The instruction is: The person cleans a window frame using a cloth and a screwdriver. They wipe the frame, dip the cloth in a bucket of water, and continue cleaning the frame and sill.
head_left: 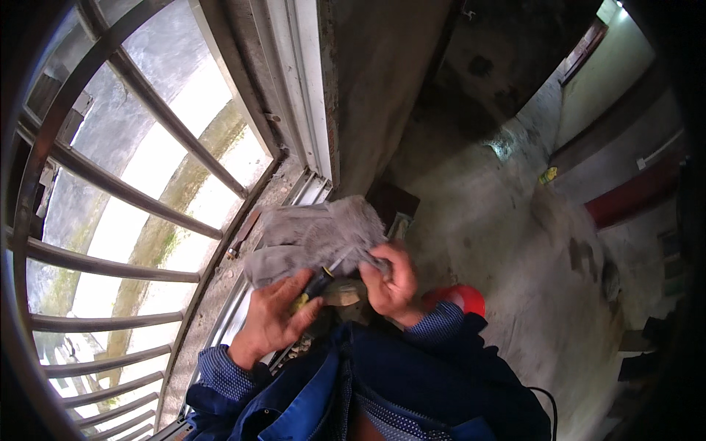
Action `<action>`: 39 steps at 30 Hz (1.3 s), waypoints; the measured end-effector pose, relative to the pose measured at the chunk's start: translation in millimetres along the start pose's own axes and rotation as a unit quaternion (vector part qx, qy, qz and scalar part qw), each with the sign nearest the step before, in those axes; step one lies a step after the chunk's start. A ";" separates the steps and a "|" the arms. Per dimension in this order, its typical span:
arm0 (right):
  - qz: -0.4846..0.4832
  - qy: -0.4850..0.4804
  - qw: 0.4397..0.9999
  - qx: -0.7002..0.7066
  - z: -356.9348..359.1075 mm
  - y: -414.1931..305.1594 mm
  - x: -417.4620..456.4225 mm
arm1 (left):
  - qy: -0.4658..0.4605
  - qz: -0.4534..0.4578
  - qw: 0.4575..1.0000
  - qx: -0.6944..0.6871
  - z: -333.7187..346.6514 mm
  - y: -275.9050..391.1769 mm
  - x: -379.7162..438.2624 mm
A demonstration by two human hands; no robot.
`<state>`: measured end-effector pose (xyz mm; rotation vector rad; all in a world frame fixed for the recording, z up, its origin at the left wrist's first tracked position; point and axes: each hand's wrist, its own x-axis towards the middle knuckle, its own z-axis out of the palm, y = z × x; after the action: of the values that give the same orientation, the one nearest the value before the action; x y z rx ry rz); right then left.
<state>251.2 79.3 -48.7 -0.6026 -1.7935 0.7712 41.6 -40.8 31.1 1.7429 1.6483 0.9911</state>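
My left hand (270, 317) grips a screwdriver (316, 284) by its black and yellow handle. The metal shaft points up and to the right, over a thick, fuzzy grey cloth (325, 229). Folds of this cloth lie across the window sill and its inner edge. With thumb and fingers, my right hand (392, 281) pinches the cloth's right side near the end of the shaft. The screwdriver's tip is hidden by the cloth or those fingers.
Metal window bars (160, 212) curve along the left, beside a rough sill (220, 286). A flat brown tool or strip (244, 234) lies on the sill. White window tracks (311, 190) run next to it. Low at the right are a red rounded object (470, 299) and a concrete floor (491, 248).
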 end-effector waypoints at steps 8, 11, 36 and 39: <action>0.207 0.210 0.955 0.039 -43.7 12.6 2.8 | -0.008 -0.054 0.995 -0.086 29.3 13.5 3.3; 0.378 0.081 0.907 0.167 -62.0 73.5 -19.3 | -0.024 -0.093 0.993 -0.071 50.1 -15.5 -1.8; 0.342 -0.076 0.824 0.445 6.3 -61.3 52.1 | 0.138 -0.118 0.975 -0.129 -2.1 -21.1 -106.7; 0.354 -0.125 0.786 0.491 34.2 -95.2 62.9 | 0.188 -0.166 0.964 -0.086 -19.8 -18.0 -140.8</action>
<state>194.4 53.2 52.7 -0.4341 -1.0654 2.1934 17.5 -180.1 7.8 1.1637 1.9372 1.3099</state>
